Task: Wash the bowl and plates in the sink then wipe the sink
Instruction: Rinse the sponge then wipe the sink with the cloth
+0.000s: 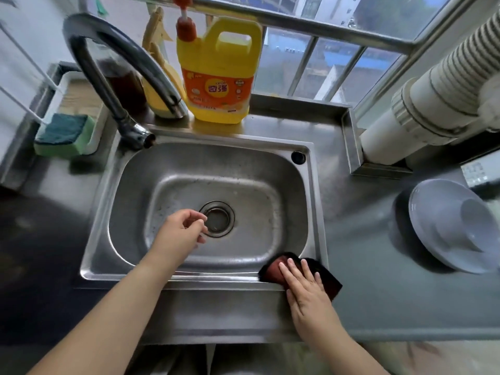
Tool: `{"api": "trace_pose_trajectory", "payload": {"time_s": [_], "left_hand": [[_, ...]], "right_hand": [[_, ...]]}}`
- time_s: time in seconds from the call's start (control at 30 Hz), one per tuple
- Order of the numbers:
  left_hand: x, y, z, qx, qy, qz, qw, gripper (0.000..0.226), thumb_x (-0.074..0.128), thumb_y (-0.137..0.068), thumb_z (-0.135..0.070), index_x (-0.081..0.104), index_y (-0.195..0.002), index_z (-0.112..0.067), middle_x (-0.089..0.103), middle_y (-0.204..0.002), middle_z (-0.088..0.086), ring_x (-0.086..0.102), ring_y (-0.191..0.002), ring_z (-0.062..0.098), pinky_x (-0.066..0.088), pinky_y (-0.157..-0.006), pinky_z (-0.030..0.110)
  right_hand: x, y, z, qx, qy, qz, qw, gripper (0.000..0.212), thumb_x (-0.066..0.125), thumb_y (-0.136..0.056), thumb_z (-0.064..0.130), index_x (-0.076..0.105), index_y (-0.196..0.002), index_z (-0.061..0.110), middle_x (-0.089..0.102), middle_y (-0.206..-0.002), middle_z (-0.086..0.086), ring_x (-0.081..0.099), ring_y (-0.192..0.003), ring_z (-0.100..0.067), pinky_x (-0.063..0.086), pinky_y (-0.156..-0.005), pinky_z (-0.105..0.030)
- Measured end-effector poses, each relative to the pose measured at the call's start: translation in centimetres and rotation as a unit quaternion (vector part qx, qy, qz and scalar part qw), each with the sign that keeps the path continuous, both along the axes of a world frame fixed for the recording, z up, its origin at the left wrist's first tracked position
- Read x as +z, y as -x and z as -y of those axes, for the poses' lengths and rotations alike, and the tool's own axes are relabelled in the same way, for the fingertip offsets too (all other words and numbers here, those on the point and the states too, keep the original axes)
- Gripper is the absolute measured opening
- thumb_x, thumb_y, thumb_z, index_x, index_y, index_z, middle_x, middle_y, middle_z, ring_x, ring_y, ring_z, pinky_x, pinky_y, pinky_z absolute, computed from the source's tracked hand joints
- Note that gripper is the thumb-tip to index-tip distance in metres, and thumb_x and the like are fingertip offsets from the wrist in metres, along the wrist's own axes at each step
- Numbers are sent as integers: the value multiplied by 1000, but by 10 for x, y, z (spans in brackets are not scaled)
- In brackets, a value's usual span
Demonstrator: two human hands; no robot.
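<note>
while a dark cloth (pixel 323 274) is pressed onto the near right corner of the sink (pixel 273 158), the basin holds no dishes.

the right hand (pixel 304 286) is laid flat on the cloth with fingers straight and close together, the cloth draped over the sink rim where it meets the desk (pixel 365 226). the left hand (pixel 181 231) is held over the basin just beside the drain (pixel 217 219), its fingers loosely curled toward the thumb and nothing seen between them. the plates (pixel 435 212) are stacked on the desk well to the right of the sink, with the bowl (pixel 479 228) resting on them. a yellow detergent bottle (pixel 219 74) stands behind the sink beside the faucet (pixel 113 74), and a green sponge (pixel 63 133) lies at the far left.
</note>
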State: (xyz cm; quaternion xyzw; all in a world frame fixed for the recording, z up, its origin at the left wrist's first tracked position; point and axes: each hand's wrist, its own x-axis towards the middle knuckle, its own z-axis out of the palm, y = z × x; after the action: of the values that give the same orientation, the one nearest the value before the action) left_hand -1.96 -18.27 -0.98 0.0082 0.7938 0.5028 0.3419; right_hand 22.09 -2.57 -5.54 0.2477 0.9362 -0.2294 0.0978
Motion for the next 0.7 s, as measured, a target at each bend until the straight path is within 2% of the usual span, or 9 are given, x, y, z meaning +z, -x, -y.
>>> {"api": "trace_pose_trajectory", "payload": {"time_s": [0.13, 0.23, 0.33, 0.4, 0.47, 0.57, 0.63, 0.7], "left_hand": [[6, 19, 35, -3, -1, -11, 1000, 19, 49, -95, -3, 61, -85, -14, 64, -77, 7, 59, -63, 19, 47, -59, 29], [11, 39, 74, 16, -4, -25, 1000, 20, 49, -94, -2, 60, -84, -15, 63, -77, 8, 60, -64, 20, 48, -63, 32], [13, 59, 116, 62, -12, -27, 998, 22, 49, -94, 0, 61, -82, -14, 63, -76, 9, 59, -66, 21, 51, -67, 32], [13, 70, 141, 86, -10, -31, 996, 22, 49, -93, 1, 62, -82, -14, 64, -75, 8, 58, -66, 20, 52, -60, 24], [10, 81, 160, 91, 0, -41, 995, 23, 49, -93, 0, 62, -83, -15, 64, -74, 7, 58, -64, 19, 49, -56, 24], [9, 92, 178, 98, 3, -42, 994, 24, 48, -94, 0, 62, -83, -17, 65, -74, 6, 59, -61, 18, 46, -57, 26], [9, 95, 183, 102, 1, -39, 994, 23, 49, -94, -1, 62, -84, -17, 65, -75, 6, 59, -62, 17, 47, -59, 27], [9, 97, 185, 103, 0, -36, 994, 22, 49, -94, -2, 63, -86, -17, 66, -75, 5, 61, -63, 17, 48, -61, 29]], "right_hand": [[-4, 51, 62, 41, 43, 2, 998, 47, 38, -88, 28, 47, -134, 30, 55, -136, 8, 51, -127, -19, 18, -108, -27], [4, 106, 123, 97, 93, 5, 991, 56, 25, -88, 36, 43, -141, 29, 43, -147, 6, 36, -139, -18, 11, -118, -29], [7, 156, 180, 159, 108, -1, 981, 67, 12, -85, 41, 32, -147, 29, 29, -155, 3, 22, -145, -20, 2, -115, -30], [5, 182, 208, 174, 112, -12, 978, 62, 16, -90, 39, 32, -147, 26, 24, -156, -1, 22, -145, -25, 8, -116, -33], [-1, 202, 224, 179, 121, 1, 976, 56, 22, -94, 34, 26, -150, 26, 11, -160, 0, 14, -146, -26, 8, -117, -33], [-3, 232, 229, 135, 189, 20, 972, 58, 38, -98, 15, 18, -151, 26, -2, -160, 2, 11, -147, -21, 11, -116, -24], [-2, 258, 227, 72, 244, 9, 967, 61, 38, -99, 10, 12, -152, 23, -1, -160, 0, 15, -146, -19, 12, -108, -13], [-6, 290, 220, 19, 278, -10, 960, 62, 36, -99, 6, 8, -152, 17, 1, -160, -6, 14, -146, -21, 9, -103, -8]]}}
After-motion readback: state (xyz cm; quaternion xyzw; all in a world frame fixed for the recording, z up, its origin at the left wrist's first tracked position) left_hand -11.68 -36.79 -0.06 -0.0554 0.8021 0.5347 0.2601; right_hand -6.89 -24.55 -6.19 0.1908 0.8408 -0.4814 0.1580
